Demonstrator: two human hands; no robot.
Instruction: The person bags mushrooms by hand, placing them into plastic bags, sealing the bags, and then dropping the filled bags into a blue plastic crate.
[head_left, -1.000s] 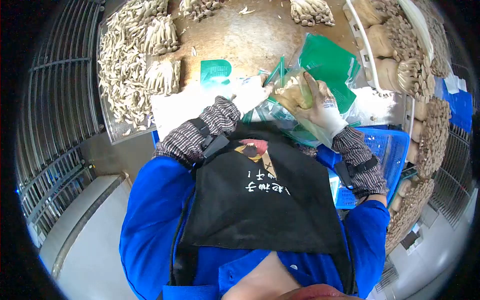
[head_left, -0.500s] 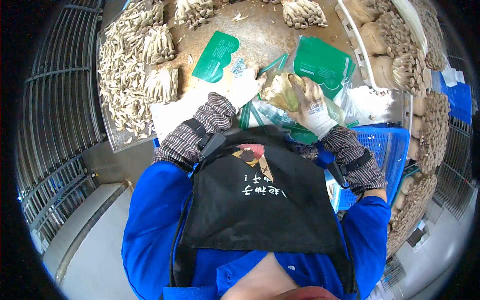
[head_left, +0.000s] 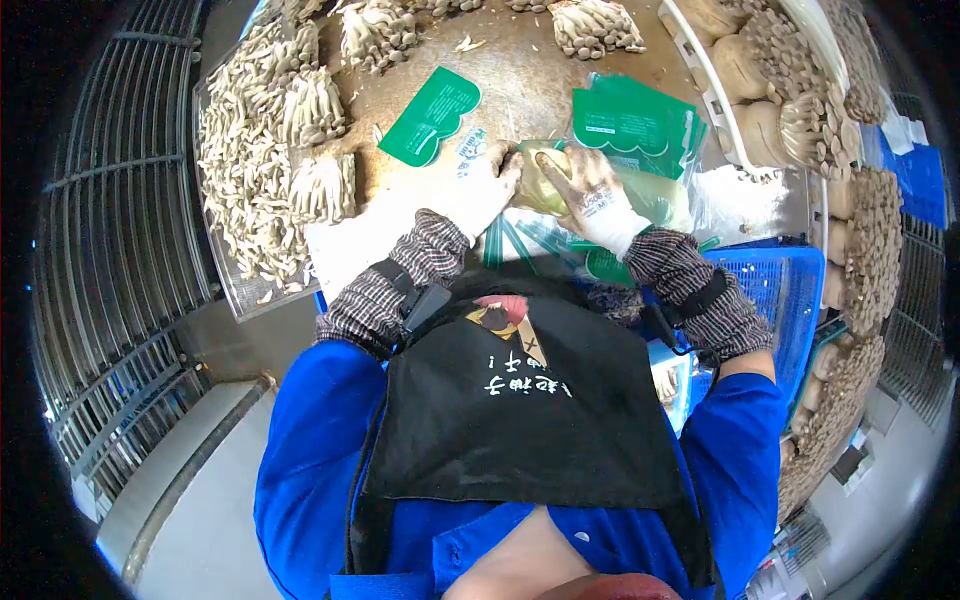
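A clear and green plastic bag with mushrooms inside (head_left: 538,182) lies on the work table between my two gloved hands. My left hand (head_left: 488,188) grips the bag's left edge with curled fingers. From the right, my right hand (head_left: 592,195) is wrapped over the bag's top, thumb and fingers pressed against it. Both gloves are white with dirty fingertips. Beside my left hand lies a green printed bag (head_left: 432,115), flat on the table. More green bags (head_left: 640,120) lie in a stack behind my right hand.
Loose mushrooms (head_left: 245,160) are heaped along the table's left side. Mushroom clusters (head_left: 596,28) stand at the back. A white crate edge (head_left: 708,75) borders rows of mushroom blocks (head_left: 755,130) at right. Below my right forearm sits a blue basket (head_left: 800,290).
The bag has turned between my hands, and the pale mushroom stems that showed at its left are now covered. My left fingers have closed in on its edge.
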